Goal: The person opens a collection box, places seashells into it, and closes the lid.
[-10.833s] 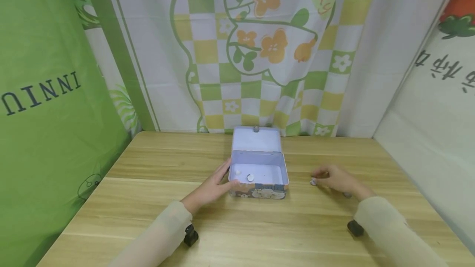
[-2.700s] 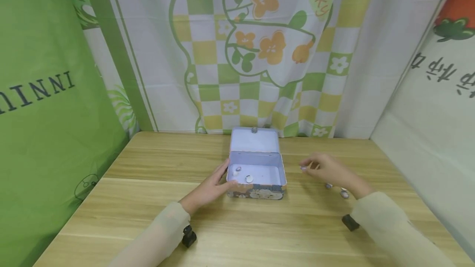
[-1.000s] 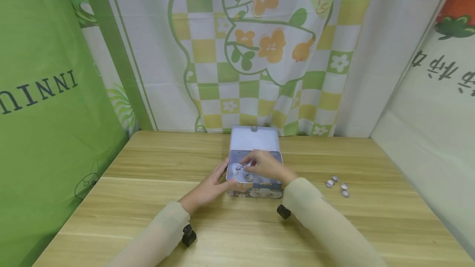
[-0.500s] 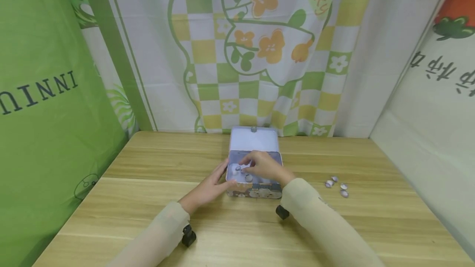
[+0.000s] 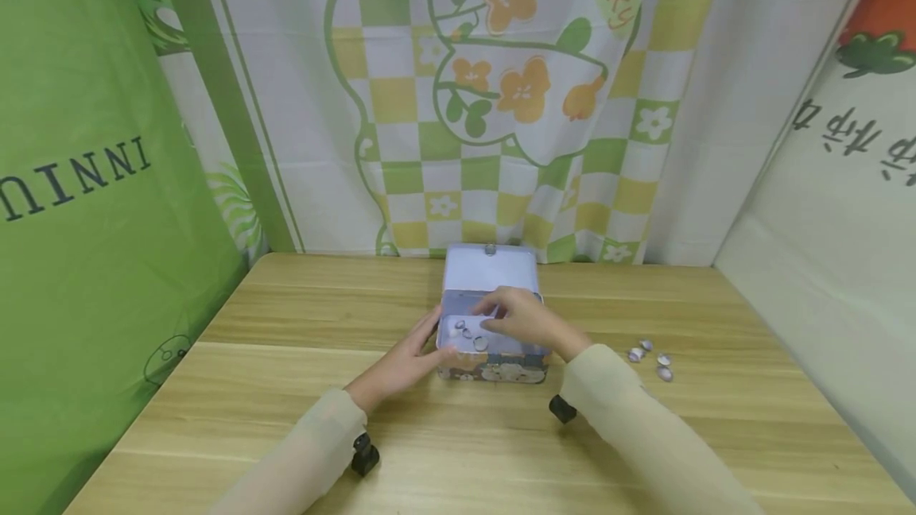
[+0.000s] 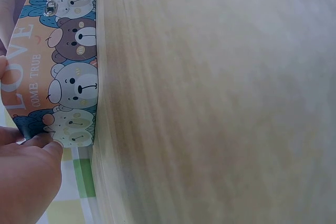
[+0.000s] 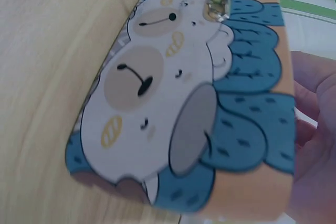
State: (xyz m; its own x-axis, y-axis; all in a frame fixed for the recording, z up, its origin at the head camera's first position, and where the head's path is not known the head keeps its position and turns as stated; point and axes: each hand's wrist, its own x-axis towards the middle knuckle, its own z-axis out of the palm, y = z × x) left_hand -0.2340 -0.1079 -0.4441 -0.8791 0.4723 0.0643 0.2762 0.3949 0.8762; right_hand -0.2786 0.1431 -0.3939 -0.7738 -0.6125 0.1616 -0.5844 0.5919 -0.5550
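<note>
A hinged tin box with bears printed on its front stands with its lid raised. My left hand holds its left side, thumb on the front rim; the left wrist view shows fingers bent at the box's corner. Several small, shiny whitish pieces, including a round one and a smaller one, lie inside at the left; their exact kind is too small to tell. Above the box's inside, my right hand has thumb and forefinger apart, nothing visible between them. It hides the box's right part.
Right of the box, several similar purple-white pieces lie loose on the wooden table. A patterned curtain hangs right behind the lid. A thin dark cord is at the table's left edge.
My right hand came from the right with a pinched piece, lowered it into the box and let it go beside the others. It now lifts slightly right. My left hand stays put.
</note>
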